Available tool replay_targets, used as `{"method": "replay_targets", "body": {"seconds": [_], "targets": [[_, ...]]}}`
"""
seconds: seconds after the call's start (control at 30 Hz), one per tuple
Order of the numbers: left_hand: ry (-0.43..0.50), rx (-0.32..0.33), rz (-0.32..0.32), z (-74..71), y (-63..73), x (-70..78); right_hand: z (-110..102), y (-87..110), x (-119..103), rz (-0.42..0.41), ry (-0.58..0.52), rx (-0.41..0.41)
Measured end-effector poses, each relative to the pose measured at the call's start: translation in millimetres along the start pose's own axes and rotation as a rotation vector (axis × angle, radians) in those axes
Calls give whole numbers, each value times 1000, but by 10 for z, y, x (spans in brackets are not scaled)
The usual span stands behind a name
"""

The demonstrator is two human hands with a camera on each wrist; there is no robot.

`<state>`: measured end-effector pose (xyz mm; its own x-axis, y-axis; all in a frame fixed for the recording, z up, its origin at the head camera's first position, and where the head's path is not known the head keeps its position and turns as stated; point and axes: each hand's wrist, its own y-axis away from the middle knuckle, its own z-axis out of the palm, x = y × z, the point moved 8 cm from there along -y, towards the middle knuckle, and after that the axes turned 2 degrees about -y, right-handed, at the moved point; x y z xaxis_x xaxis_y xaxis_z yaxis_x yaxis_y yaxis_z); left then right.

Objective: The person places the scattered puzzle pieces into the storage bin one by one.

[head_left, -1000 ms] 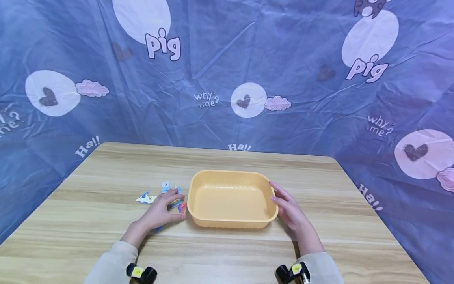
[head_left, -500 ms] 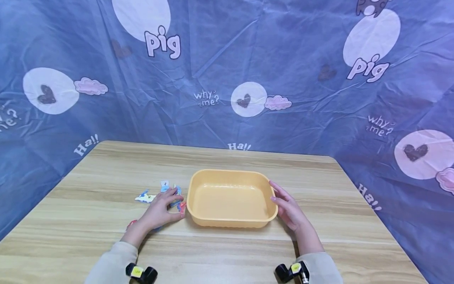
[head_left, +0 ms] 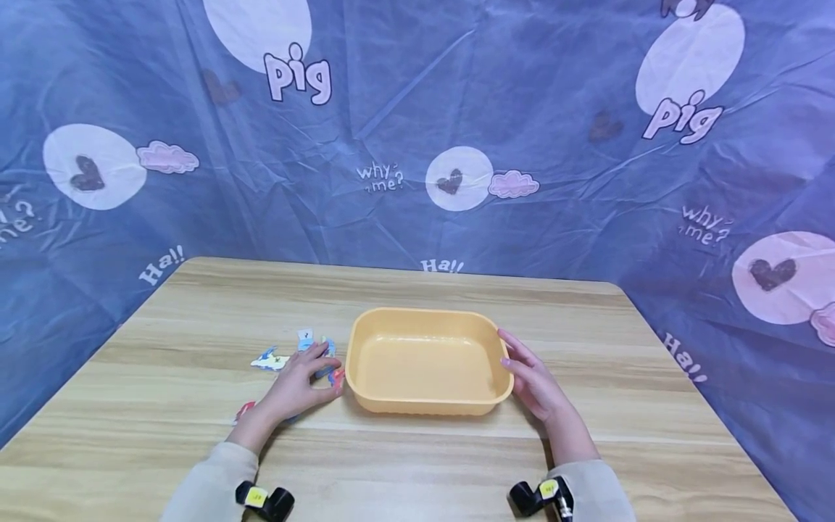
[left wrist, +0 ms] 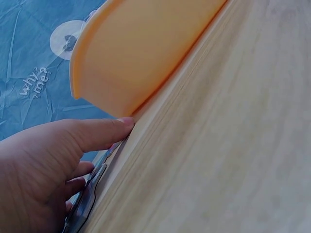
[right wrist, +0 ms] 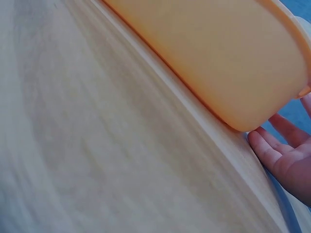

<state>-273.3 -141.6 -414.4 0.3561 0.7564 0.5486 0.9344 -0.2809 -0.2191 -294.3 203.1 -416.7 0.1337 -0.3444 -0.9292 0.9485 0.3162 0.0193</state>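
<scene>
A shallow yellow basin [head_left: 427, 370] stands upright on the table between the two hands. At its left side is the left hand [head_left: 298, 390], relaxed, its fingers gently bent and its thumb spread away from them; the thumb tip lies at the basin's lower corner, though whether it touches cannot be told. The right hand [head_left: 538, 388] is also loose, with unclenched fingertips against the rim and side wall nearest it. A small red piece [head_left: 336, 377] shows in the gap between the left thumb and fingers, beside the basin. Just beyond those fingers is a piece with a white square [head_left: 305, 336]; a blue-and-white piece [head_left: 269, 359] lies on the left hand's outer side, and a red piece [head_left: 244, 409] sits partly hidden beside the left wrist. Pale sleeves and black wrist devices lie behind both hands on the wood-grained table [head_left: 417, 471]. Ahead of them hangs a printed blue cloth [head_left: 391, 72].
</scene>
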Motion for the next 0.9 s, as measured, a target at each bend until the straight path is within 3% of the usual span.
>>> {"method": "replay_targets", "body": {"seconds": [0.9], "targets": [[-20, 23, 15, 5, -16, 42, -15, 4, 10, 1, 2, 20]]}}
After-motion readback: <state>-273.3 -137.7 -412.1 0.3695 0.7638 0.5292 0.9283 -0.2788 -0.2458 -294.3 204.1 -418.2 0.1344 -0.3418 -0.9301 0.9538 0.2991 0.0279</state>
